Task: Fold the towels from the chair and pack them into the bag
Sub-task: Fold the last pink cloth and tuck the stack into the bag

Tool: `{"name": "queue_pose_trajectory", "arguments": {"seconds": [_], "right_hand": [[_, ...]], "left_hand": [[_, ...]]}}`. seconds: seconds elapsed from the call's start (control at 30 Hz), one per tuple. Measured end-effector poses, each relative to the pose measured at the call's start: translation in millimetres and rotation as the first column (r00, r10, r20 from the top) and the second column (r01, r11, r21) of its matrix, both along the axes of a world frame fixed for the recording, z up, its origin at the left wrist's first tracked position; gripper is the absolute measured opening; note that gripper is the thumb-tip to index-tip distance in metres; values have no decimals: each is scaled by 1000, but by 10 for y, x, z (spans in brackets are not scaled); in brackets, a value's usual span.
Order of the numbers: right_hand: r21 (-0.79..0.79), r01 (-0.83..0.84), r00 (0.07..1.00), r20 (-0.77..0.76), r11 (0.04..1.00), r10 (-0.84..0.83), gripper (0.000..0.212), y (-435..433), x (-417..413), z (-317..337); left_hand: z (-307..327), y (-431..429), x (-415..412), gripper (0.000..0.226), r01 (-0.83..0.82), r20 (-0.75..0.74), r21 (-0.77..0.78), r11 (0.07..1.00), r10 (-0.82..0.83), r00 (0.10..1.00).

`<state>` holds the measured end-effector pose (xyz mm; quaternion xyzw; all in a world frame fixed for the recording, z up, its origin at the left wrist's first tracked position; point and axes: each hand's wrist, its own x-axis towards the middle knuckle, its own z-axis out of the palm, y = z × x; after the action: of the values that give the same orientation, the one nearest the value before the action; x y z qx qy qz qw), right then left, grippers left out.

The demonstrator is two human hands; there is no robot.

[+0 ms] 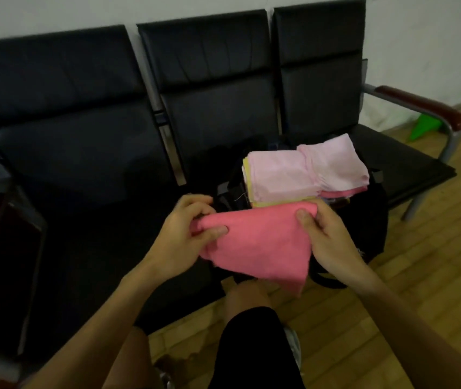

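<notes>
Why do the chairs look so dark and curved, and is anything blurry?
Head view: dim light swallows detail on the black chairs and black bag; the wide-angle lens bows the chair backs; the left hand looks slightly smeared by motion; the pink towel and the pale folded stack read clearly.

At one o'clock I see the towel stack [293, 169] covering the bag [369, 226]. From nine to eleven the seat [83, 178] gives open passage; the armrest [420, 103] blocks two o'clock.
</notes>
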<state>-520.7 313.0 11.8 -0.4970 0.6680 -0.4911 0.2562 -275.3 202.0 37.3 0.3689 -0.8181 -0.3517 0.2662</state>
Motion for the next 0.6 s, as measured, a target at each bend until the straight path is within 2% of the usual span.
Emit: {"name": "queue_pose_trajectory", "arguments": {"seconds": [0.03, 0.1, 0.2, 0.3, 0.4, 0.5, 0.6], "right_hand": [[-4, 42, 999, 5, 999, -42, 15, -80, -93, -20], [-57, 132, 990, -35, 990, -134, 18, -206, -221, -10], [-130, 223, 965, -109, 966, -237, 16, -686, -555, 8], [-115, 236, 939, -227, 965, -257, 13, -1291, -999, -34], [30, 288, 911, -316, 957, -264, 15, -2012, -1452, -218], [233, 317, 903, -372, 919, -216, 30, -2504, -1729, -418], [293, 325, 908, -362, 899, -210, 30, -2763, -1869, -515]], "left_hand": [[-38, -64, -120, 24, 80, -54, 86, 993, -76, 996], [-54, -163, -340, 25, 155, -133, 127, 980, -138, 982], [-167, -614, -801, 21, 164, -238, 153, 974, -125, 963], [-327, -1165, -1272, 15, 143, -304, 209, 967, -74, 950], [-621, -1830, -1689, 14, 80, -208, 247, 966, -28, 978], [-807, -2314, -2000, 16, -32, -32, 245, 969, 41, 999], [-840, -2527, -2208, 15, -113, 103, 274, 955, 88, 991]]}}
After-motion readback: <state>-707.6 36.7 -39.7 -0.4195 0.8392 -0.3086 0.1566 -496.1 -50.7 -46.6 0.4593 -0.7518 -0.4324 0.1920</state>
